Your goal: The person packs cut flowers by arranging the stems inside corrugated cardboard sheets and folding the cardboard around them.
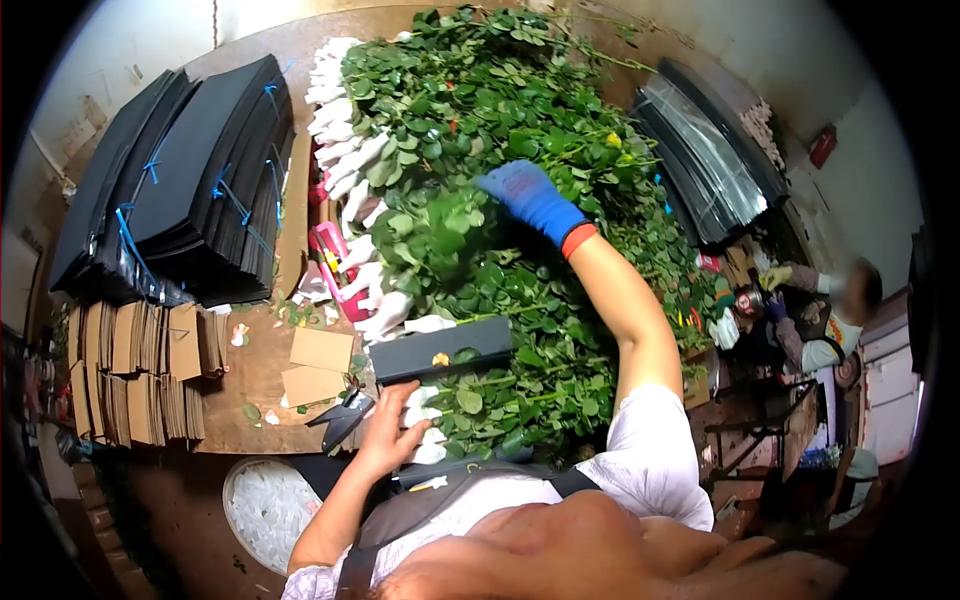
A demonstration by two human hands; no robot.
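Observation:
My bare left hand (388,435) rests at the front of the table, thumb and fingers apart, beside white-sleeved flower heads (428,412) and the near end of a dark grey board (440,350). A small orange-yellow piece lies on that board. My right hand (530,200), in a blue glove with a red cuff, is over the pile of leafy flower stems (520,110). Its fingers are curled on a leafy stem (440,225) that is blurred by motion; the fingertips are partly hidden. Black-handled shears (345,418) lie left of my left hand.
Stacks of black boards (200,180) tied with blue string stand at left, above stacked cardboard pieces (140,370). Loose cardboard squares (320,352) lie on the table. A tub (268,510) of white sleeves sits below. More boards (705,150) and another person (825,325) are at right.

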